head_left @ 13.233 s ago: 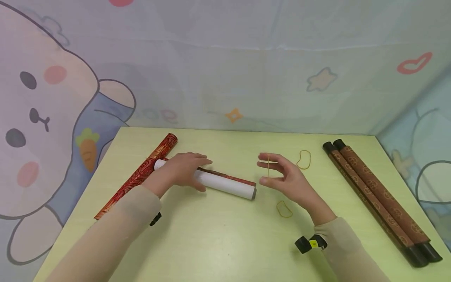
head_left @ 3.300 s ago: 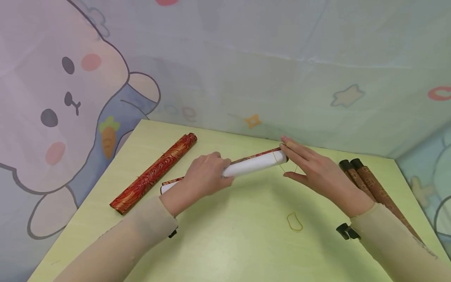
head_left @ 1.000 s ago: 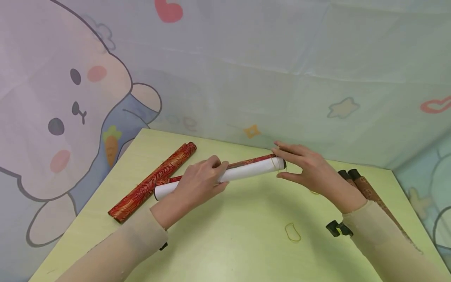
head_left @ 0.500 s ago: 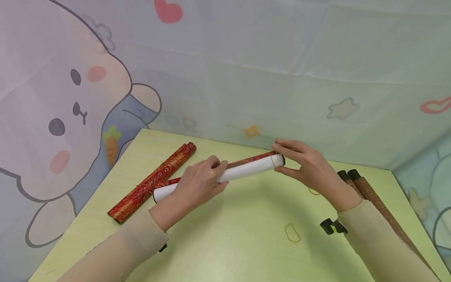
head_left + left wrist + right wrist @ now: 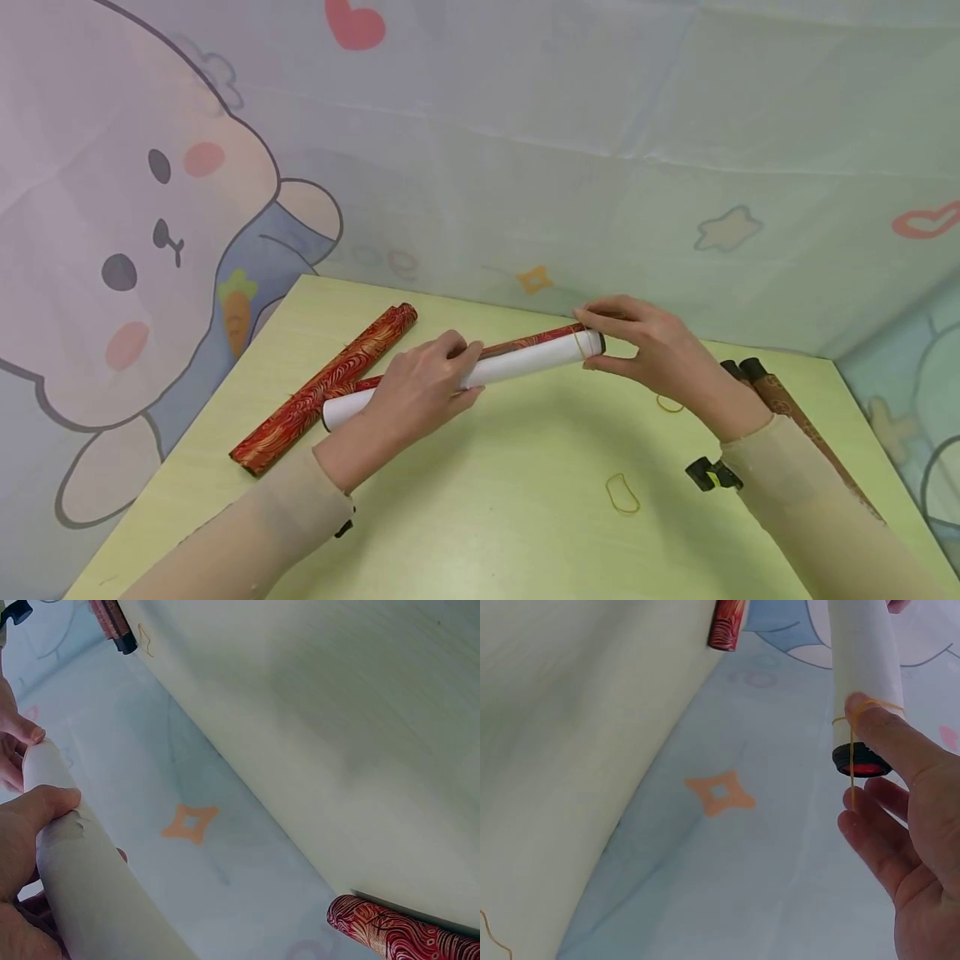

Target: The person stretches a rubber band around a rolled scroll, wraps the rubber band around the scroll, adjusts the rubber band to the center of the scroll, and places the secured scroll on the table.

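Observation:
My left hand grips the middle of a rolled scroll, white outside with a red patterned strip along its far side. Its right end is raised off the table and has a dark rim. Around that end runs a thin yellow rubber band. My right hand is at the same end. In the right wrist view the thumb presses the band on the white roll, and a strand stretches past the rim to the fingertips. The left wrist view shows my left thumb on top of the roll.
A red and gold patterned roll lies slantwise on the table at the left, close to the scroll's left end. Two loose rubber bands, one nearer and one farther, lie at the right. Brown rolls with black ends lie beyond my right arm.
The scroll lay on the table earlier; now its right end is lifted. The rubber band went from my right fingers alone to around that end. Lately my right fingers moved closer to the roll.

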Available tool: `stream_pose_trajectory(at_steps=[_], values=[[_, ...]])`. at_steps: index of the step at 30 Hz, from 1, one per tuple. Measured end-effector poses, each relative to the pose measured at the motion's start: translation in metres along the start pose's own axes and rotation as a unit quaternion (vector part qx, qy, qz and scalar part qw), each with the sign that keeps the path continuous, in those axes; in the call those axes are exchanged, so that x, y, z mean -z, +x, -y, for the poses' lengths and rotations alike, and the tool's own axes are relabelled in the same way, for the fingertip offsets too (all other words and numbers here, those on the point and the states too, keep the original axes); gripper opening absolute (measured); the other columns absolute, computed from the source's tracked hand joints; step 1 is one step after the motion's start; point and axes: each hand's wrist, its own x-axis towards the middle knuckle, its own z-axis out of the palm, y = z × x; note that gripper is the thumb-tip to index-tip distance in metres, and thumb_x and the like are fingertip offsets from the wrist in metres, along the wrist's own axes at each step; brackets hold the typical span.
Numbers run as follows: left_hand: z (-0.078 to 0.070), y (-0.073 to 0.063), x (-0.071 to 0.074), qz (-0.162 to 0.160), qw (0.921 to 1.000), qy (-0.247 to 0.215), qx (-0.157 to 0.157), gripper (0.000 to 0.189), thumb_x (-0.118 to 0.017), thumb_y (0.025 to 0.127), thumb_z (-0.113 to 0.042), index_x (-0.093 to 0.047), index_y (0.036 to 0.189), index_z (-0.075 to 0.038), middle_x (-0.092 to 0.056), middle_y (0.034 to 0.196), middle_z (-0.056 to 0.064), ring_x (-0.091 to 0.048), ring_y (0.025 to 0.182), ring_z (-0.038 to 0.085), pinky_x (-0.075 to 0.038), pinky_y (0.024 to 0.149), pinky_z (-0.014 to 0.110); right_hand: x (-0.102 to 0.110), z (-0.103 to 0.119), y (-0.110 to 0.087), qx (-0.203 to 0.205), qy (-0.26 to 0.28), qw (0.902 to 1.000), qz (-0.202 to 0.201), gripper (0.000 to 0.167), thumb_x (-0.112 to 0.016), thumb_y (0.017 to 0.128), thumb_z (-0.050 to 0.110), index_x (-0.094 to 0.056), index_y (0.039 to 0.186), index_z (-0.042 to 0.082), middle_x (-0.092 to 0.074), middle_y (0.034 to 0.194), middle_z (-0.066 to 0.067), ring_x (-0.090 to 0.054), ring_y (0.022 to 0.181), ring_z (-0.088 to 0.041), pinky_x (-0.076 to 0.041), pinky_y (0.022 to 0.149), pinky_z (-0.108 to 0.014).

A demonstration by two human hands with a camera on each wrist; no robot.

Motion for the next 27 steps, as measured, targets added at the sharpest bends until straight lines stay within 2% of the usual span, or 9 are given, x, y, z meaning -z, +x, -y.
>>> stream_pose_trajectory(at_steps=[8, 18, 27], values=[[0.002, -0.002, -0.002, -0.003, 1.0000, -0.002, -0.007, 0.047, -0.094, 0.085, -0.025, -0.074, 0.122, -0.004, -0.070, 0.102, 0.012, -0.072, 0.076, 0.023, -0.061, 0.056, 0.034, -0.003, 0.000, -0.002, -0.018, -0.005, 0.9994, 0.027, 0.076, -0.102, 0.068, 0.015, -0.073, 0.138, 0.008, -0.066, 0.121, -0.016, -0.072, 0.094, -0.030, -0.061, 0.069, -0.041], [0.002, -0.005, -0.004, 0.003, 0.9999, -0.008, -0.007, 0.047, -0.093, 0.086, -0.025, -0.073, 0.122, -0.004, -0.070, 0.102, 0.013, -0.072, 0.076, 0.023, -0.061, 0.056, 0.035, -0.010, 0.001, -0.008, -0.070, 0.050, 0.9931, 0.079, 0.087, -0.100, 0.073, 0.014, -0.061, 0.152, 0.013, -0.061, 0.131, -0.015, -0.065, 0.113, -0.031, -0.059, 0.087, -0.049], [0.002, -0.006, -0.003, 0.016, 0.9998, -0.007, -0.013, 0.046, -0.092, 0.087, -0.026, -0.074, 0.123, -0.004, -0.070, 0.103, 0.012, -0.072, 0.077, 0.023, -0.061, 0.056, 0.034, -0.010, 0.003, -0.003, -0.060, 0.040, 0.9944, 0.078, 0.078, -0.100, 0.073, 0.014, -0.068, 0.144, 0.008, -0.063, 0.129, -0.013, -0.068, 0.109, -0.029, -0.061, 0.084, -0.046]])
